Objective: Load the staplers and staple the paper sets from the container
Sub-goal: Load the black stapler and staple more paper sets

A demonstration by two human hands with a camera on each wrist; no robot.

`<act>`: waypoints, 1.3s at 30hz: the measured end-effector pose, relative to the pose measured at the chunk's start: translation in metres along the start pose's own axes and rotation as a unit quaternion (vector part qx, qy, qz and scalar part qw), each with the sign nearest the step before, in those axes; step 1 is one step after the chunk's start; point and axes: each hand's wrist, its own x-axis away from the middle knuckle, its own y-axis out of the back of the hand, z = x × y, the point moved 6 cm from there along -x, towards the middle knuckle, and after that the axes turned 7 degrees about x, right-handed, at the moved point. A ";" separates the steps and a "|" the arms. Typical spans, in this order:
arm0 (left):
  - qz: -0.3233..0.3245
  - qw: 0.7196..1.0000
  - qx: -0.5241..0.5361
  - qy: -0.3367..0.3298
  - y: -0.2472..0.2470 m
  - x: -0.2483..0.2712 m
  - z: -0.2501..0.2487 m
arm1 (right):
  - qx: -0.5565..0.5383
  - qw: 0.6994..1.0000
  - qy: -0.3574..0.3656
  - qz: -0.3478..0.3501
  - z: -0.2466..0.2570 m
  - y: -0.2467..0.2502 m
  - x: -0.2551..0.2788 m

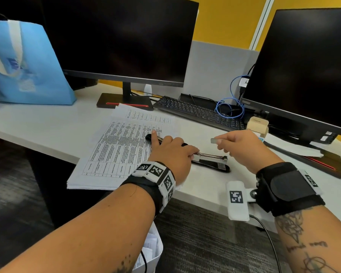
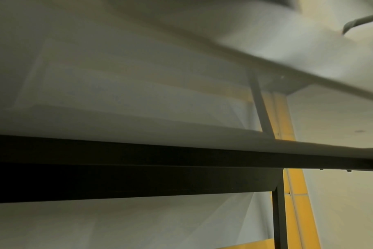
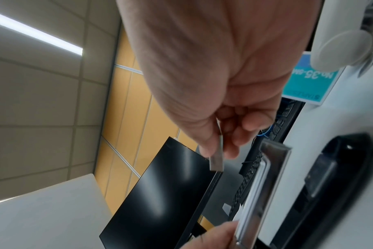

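Stapler [image 1: 209, 161]: black glossy plastic base [image 3: 322, 188], with a bright, polished metal channel [image 3: 264, 182] — mirror-like in the right wrist view. Staple strip [image 1: 214, 140]: dull grey metal, smooth. Paper stack [image 1: 114, 154]: white matt printed sheets. Desk top [image 1: 37, 125]: pale, smooth, matt laminate. Monitors [image 1: 122, 36]: dark screens with a faint sheen, matt black plastic frames. Bag [image 1: 28, 66]: blue cloth of soft, fibrous texture — white woven handles. Wrist bands [image 1: 287, 188]: black fabric. Small block [image 1: 257, 125]: pale unfinished wood by appearance.
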 end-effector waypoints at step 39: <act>-0.004 1.000 0.013 -0.003 -0.002 -0.002 0.002 | 0.009 0.995 -0.052 0.083 -0.027 -0.009 0.006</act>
